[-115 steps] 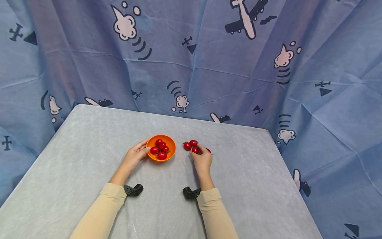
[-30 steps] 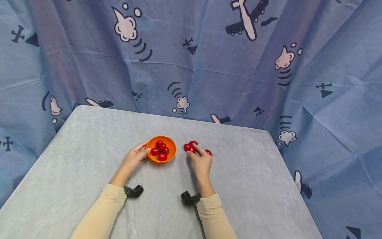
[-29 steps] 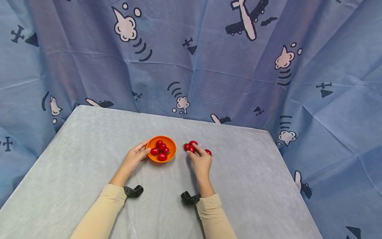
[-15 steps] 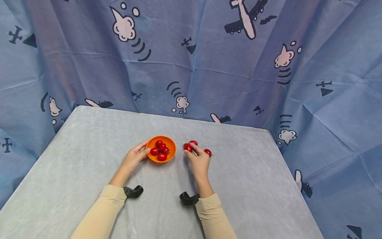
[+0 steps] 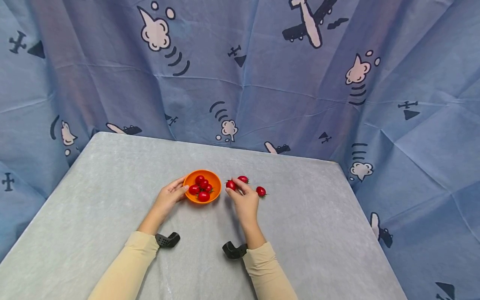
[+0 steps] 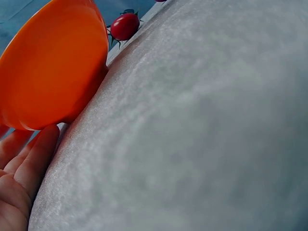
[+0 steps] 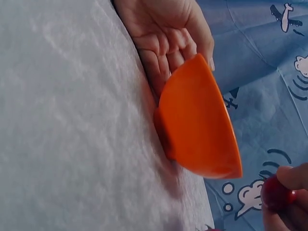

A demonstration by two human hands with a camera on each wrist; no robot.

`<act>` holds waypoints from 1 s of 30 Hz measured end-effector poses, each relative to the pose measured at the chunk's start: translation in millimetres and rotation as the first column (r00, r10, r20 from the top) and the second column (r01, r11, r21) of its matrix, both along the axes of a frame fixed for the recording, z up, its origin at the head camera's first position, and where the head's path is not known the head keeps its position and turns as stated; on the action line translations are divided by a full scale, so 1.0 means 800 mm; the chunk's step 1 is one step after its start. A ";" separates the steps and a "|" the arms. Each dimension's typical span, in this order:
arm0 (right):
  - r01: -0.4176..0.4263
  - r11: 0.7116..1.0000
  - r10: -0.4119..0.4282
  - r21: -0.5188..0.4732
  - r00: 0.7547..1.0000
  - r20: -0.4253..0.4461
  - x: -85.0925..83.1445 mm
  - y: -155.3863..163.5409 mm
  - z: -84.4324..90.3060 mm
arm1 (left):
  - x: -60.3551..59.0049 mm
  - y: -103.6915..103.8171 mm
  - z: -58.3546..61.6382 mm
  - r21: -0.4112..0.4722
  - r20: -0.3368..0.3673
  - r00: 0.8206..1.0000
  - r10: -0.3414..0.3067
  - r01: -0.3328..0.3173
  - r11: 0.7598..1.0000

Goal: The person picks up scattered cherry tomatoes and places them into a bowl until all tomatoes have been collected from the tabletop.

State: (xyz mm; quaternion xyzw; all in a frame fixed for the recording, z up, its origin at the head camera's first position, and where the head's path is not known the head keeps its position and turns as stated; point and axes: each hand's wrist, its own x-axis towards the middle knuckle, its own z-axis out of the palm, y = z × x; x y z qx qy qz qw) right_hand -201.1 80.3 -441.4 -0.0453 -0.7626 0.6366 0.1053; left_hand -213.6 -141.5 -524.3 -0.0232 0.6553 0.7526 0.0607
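An orange bowl (image 5: 215, 196) with several red cherry tomatoes (image 5: 203, 196) inside stands on the table. My left hand (image 5: 170, 196) holds its left side, thumb at the rim and fingers (image 6: 41, 149) against the outer wall. Just right of the bowl, my right hand (image 5: 246, 204) pinches a cherry tomato (image 7: 277, 193) between thumb and fingertips. Two more cherry tomatoes lie near that hand: one behind it (image 5: 243, 179), another to its right (image 5: 261, 191). From the left wrist, a cherry tomato with green leaves (image 6: 124, 26) shows beyond the bowl; whether it is the pinched one I cannot tell.
A pale grey cloth covers the table (image 5: 315, 233). Behind it hangs a blue curtain (image 5: 210, 54) printed with planes and clouds. A black device sits on each wrist, left (image 5: 168, 240) and right (image 5: 234, 250).
My right hand has drawn left toward the bowl with the pinched cherry tomato, leaving the rightmost tomato fully in sight. My left hand and the bowl have stayed put.
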 end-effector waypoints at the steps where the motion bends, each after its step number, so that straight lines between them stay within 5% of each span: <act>1: -0.011 1.000 0.011 -0.007 1.000 -0.007 0.002 -0.002 0.003 | 0.000 0.000 0.000 -0.002 -0.002 1.000 0.001 -0.001 1.000; 12: -0.077 0.992 0.076 -0.098 0.997 -0.010 -0.011 -0.010 -0.028 | -0.001 0.001 -0.002 0.001 -0.022 1.000 -0.004 0.004 1.000; 30: -0.153 0.986 0.153 -0.073 0.988 -0.010 -0.006 -0.031 -0.033 | -0.002 0.000 -0.004 0.015 0.001 1.000 0.007 -0.007 1.000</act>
